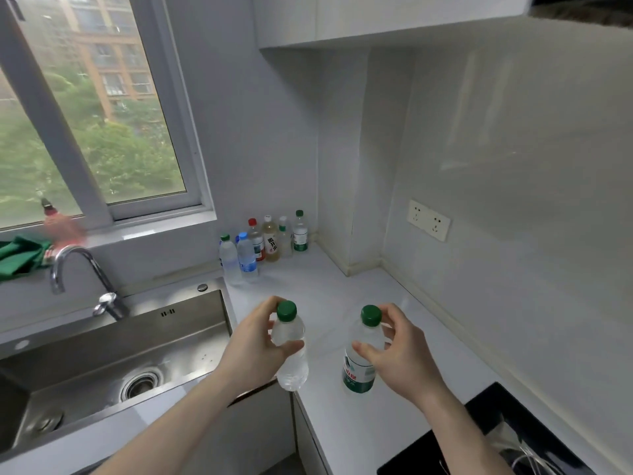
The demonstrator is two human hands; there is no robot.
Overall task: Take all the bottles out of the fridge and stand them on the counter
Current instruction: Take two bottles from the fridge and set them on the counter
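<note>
White stone surface [342, 289] runs from the steel sink [113, 358] round the corner beneath a pale wall, and I am holding two clear plastic water bottles over its near part. My left hand [255, 351] has its grip wrapped round the upper body of the label-free clear bottle with a green cap [290, 347], thumb across the front and fingers curled behind the neck; its base hangs past the surface's front edge, and I cannot tell whether it touches anything. My right hand [400, 354] has its grip closed on the shoulder of the clear bottle with a green cap and a green-and-white label [361, 361], thumb in front, fingers bent round the far side just under the cap; this one looks upright, with its base at or just above the surface. The two bottles are near each other but apart. Far back in the corner, under the window [92, 108], a cluster of small bottles [263, 245] stands upright close together, with caps in green, blue, red and white. A curved chrome tap [82, 279] rises behind the sink, a green cloth [20, 255] lies on the sill, a double white wall socket [428, 219] sits on the right wall, and a black hob [486, 437] fills the lower right corner.
</note>
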